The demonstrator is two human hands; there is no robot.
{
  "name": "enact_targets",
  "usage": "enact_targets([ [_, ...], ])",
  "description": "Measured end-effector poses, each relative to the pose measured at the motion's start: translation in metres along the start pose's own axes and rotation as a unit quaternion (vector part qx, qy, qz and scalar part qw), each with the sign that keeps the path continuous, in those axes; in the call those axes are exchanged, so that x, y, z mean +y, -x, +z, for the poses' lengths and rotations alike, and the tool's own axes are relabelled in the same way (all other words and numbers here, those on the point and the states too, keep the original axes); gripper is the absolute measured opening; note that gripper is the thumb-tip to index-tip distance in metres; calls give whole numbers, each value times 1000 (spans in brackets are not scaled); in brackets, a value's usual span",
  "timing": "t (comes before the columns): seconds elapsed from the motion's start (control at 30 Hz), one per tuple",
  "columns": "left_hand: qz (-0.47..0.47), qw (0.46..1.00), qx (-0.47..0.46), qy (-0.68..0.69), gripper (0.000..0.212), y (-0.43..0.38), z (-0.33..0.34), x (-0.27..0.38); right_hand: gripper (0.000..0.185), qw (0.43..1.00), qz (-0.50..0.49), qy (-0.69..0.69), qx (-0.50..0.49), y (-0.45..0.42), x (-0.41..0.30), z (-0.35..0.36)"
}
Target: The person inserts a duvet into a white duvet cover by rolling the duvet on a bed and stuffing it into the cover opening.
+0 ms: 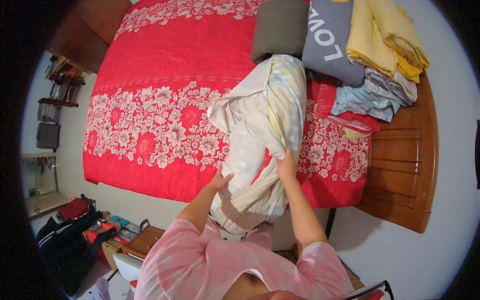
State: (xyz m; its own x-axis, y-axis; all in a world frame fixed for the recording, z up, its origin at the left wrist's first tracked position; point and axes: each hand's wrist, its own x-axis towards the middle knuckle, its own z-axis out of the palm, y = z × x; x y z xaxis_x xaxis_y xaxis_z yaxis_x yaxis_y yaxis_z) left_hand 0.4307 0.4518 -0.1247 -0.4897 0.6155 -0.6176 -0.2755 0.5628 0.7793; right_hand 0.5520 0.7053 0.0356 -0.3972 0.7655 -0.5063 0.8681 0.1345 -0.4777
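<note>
A long white pillow (245,153) lies partly inside a pale cream and yellow-patterned fabric cover (287,86), across the bed's near side. My right hand (287,167) grips a bunched fold of the cover on its right side. At the pillow's left edge, my left hand (221,180) touches the white surface with thumb spread from the fingers; whether it pinches the fabric is unclear. The near end of the cover hangs over the bed edge against my legs. Between the pillow and the right-hand fold, a strip of red bedspread shows.
A red floral bedspread (180,56) covers the bed. At the right stand a dark grey-green cushion (279,30), a grey lettered pillow (328,45), folded yellow textiles (371,37) and a wooden headboard (397,165). Boxes and a brown case (144,240) stand at lower left.
</note>
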Motion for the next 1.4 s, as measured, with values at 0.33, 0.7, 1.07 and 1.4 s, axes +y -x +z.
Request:
enact_targets([
  [0.33, -61, 996, -66, -19, 96, -33, 24, 40, 59, 985, -131, -41, 102, -21, 57, 19],
  [0.7, 38, 980, 76, -178, 76, 73, 173, 119, 73, 975, 96, -139, 142, -24, 189, -43],
  [1.07, 137, 949, -62, -278, 69, 63, 247, 120, 79, 967, 103, -77, 219, -50, 239, -56],
  [1.4, 173, 931, -83, -311, 69, 16, 253, 45, 100, 992, -24, 99, 76, 8, 83, -27],
])
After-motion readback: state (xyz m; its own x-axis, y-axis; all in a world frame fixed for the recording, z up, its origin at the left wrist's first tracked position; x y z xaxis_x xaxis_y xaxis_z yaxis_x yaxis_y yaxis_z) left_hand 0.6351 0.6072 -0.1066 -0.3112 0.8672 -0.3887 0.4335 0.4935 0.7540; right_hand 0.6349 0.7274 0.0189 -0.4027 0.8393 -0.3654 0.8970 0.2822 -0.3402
